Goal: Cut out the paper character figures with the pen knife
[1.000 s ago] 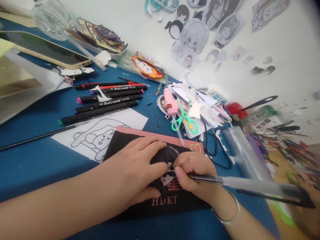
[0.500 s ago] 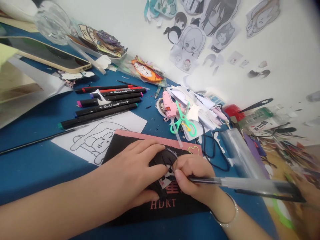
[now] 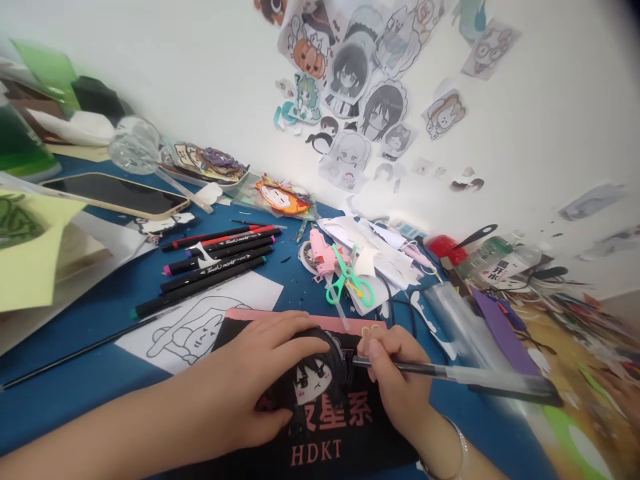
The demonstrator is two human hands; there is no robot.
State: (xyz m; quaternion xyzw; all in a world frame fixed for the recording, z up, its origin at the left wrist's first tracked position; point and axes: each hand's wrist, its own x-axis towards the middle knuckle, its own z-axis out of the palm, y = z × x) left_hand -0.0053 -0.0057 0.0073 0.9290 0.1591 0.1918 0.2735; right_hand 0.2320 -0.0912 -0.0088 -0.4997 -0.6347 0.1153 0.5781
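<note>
My left hand [image 3: 260,370] steadies a small paper cutout [image 3: 314,380] of a dark-haired cartoon figure, its thumb and fingers spread around the edges. The cutout lies on a black and pink pad [image 3: 373,448] printed with pink characters and "HDKT". Pinched in my right hand [image 3: 400,370] is a slim pen [image 3: 440,372] with a clear barrel. Its dark tip points left, beside the figure's hair; whether it touches is hard to tell. A line drawing on white paper [image 3: 240,293] lies partly under the pad.
Several black markers [image 3: 215,272] lie at the back left, near a phone [image 3: 120,195]. Green scissors [image 3: 349,280], a pink glue gun [image 3: 323,252] and paper scraps [image 3: 373,243] lie behind the pad. A clear plastic roll [image 3: 457,327] sits on the right. Paper cutouts hang on the wall.
The view has tilted up, showing more wall. My right hand with the pen has moved off the figure's face to its right edge, uncovering the face. My left hand still steadies the cutout.
</note>
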